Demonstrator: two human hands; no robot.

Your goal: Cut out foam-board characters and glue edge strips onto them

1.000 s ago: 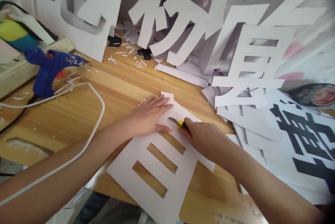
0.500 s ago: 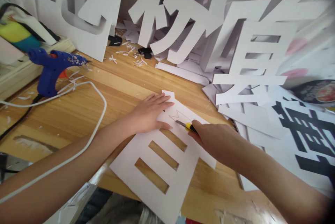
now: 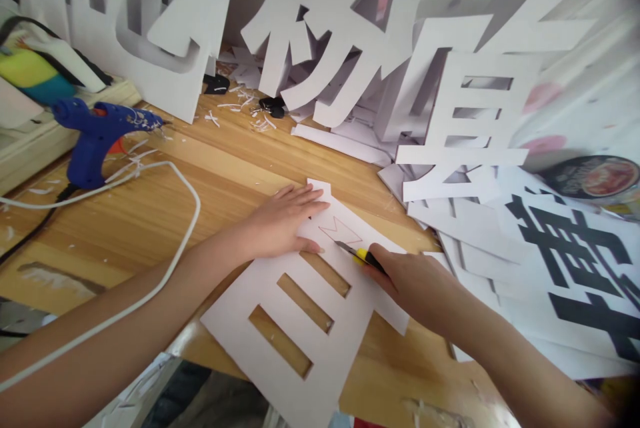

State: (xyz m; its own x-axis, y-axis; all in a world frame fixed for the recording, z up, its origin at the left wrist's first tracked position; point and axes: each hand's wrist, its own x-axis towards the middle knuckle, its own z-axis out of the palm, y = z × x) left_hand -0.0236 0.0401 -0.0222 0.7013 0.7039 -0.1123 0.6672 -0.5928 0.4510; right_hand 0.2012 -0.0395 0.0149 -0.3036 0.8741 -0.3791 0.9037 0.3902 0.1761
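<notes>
On the wooden surface (image 3: 230,155), pressing the white sheet (image 3: 341,338) flat with the open left hand (image 3: 280,223), and gripping the craft knife (image 3: 361,256) in the right hand (image 3: 413,278), near the red outline (image 3: 349,229). Might skid toward the left hand under excess force, or cut crooked through poor bracing.

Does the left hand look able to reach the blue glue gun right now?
Likely yes: only tabletop and a white cord separate the left hand, on the white sheet, from the glue gun.
</notes>
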